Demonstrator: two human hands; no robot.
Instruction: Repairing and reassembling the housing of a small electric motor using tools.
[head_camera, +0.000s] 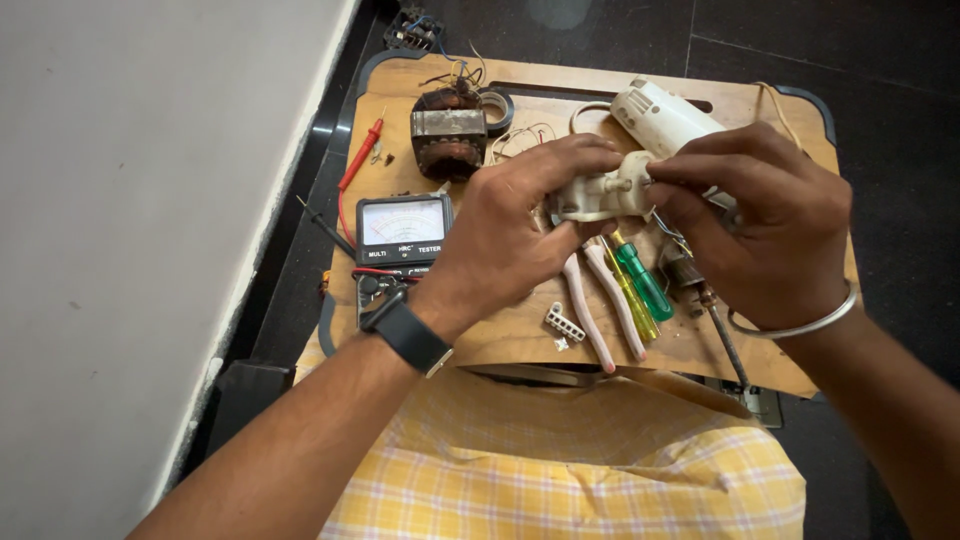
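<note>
Over a wooden board (520, 335) on my lap, my left hand (520, 225) grips a cream plastic appliance part (600, 195) with a short shaft. My right hand (765, 220) pinches the same part at its right end, where it meets a white appliance body (660, 115) lying toward the back. Thin wires run under my right hand. Below my hands lie pliers with pale pink handles (600, 310) and a green and yellow screwdriver (640, 285).
An analog multimeter (402, 235) with a red probe (362, 155) sits at the board's left. A motor stator with copper windings (448, 135) and a tape roll (497, 105) lie at the back. A small white terminal piece (563, 322) and a rusty shaft (715, 325) rest nearby. A white wall (130, 250) stands left.
</note>
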